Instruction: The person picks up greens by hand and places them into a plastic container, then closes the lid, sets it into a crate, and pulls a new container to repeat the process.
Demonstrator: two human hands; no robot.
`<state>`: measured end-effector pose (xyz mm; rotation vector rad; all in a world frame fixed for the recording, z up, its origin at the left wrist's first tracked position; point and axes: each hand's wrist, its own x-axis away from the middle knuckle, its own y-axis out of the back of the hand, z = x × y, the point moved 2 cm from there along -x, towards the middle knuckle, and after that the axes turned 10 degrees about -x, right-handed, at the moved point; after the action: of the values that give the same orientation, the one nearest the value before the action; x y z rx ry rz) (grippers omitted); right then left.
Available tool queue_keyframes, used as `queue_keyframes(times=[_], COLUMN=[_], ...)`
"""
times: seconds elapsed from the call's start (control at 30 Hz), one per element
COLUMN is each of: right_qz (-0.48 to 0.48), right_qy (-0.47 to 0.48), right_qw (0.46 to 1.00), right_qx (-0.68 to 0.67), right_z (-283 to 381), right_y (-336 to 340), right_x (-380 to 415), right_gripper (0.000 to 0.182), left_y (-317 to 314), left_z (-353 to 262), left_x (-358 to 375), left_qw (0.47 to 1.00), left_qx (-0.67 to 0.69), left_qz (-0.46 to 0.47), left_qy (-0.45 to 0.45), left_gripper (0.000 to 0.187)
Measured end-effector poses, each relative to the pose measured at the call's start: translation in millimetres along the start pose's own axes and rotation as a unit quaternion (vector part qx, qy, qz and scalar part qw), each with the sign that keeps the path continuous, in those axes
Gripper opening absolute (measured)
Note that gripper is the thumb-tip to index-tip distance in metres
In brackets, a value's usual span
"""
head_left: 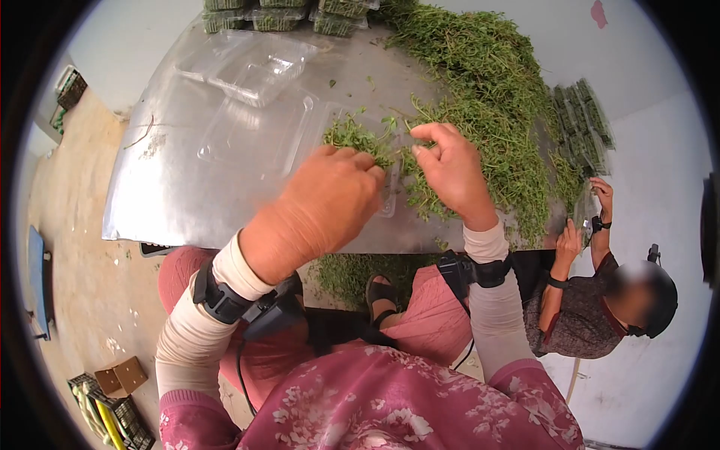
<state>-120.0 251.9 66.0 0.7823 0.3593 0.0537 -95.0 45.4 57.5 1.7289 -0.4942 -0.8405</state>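
Filling step in hand, as judged: a clump of greens (349,135) is being arranged in an open clear container (389,201), which is placed beneath and between the hands. The left hand (322,193) is held over the container, fingers curled down at the clump's near edge; whether stems are gripped cannot be told, fingertips being hidden. The right hand (454,172) is held at the edge of the large green pile (487,97), thumb and forefinger narrowly parted; whether a sprig is pinched cannot be told.

A flat clear lid (255,142) is laid open beyond the left hand, on the metal table (180,191). Empty clear trays (259,71) are set farther beyond it, filled packs (274,21) stacked past those. Well to the right of the right hand, a clear pack (585,206) is handled by a co-worker (581,319).

For the next move, loose sprigs seem to need tucking inside the rim, with stems kept clear of the lid's closing edge.
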Motion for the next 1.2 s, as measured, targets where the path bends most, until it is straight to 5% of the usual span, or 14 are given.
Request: queue_keyframes(times=[0.2, 0.6, 1.0, 1.2], right_qz=[0.009, 0.096, -0.099, -0.158], right_qy=[0.043, -0.088, 0.002, 0.162], right_qw=[0.999, 0.981, 0.982, 0.972], right_qx=[-0.002, -0.145, -0.163, -0.069], right_z=[-7, 0, 18, 55], right_y=[-12, -2, 13, 15], right_x=[0, 2, -12, -18], right_gripper=[0.026, 0.017, 0.01, 0.012], left_y=[-1, -7, 16, 11], left_z=[-7, -11, -19, -15], left_x=[3, 4, 11, 15], left_qw=[1.0, 0.998, 0.997, 0.996], left_qx=[0.007, -0.057, -0.077, -0.066], left_qz=[0.014, 0.022, -0.012, 0.056], left_qy=[-0.001, -0.01, 0.013, -0.002], left_gripper=[0.029, 0.03, 0.026, 0.023])
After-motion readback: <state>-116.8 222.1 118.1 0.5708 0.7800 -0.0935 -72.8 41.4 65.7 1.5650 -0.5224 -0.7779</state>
